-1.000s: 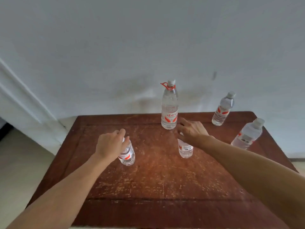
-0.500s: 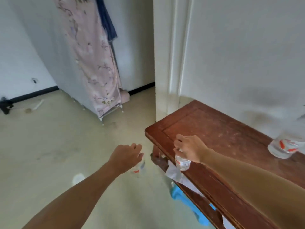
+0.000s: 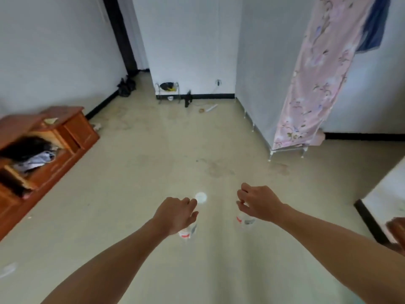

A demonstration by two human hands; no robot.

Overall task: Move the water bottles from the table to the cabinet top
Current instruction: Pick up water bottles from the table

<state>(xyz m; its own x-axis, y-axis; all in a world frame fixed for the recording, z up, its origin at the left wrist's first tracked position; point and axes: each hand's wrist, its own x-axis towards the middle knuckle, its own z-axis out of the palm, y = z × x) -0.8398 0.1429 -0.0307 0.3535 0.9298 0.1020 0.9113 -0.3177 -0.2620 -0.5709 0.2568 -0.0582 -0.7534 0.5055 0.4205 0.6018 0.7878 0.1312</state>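
Note:
My left hand (image 3: 175, 215) grips a clear water bottle (image 3: 187, 231) by its top; the bottle hangs below the hand, showing a red and white label. My right hand (image 3: 258, 202) grips a second water bottle (image 3: 245, 220) the same way, also hanging down. Both hands are held out over the pale floor in the middle of the room. The low wooden cabinet (image 3: 61, 110) stands at the left, its brown top bare apart from a small light scrap. A corner of the wooden table (image 3: 396, 229) shows at the right edge.
The cabinet's open shelves hold dark and light clothes (image 3: 32, 154). A fabric wardrobe with a pink floral cover (image 3: 306, 84) stands at the right on thin legs. A small rack (image 3: 167, 91) and clutter lie by the far wall. A white spot (image 3: 200, 197) marks the floor.
I have turned from the table to face the room. Both hands lifted a bottle each off the table and now carry them over the floor; the cabinet has come into view at the left.

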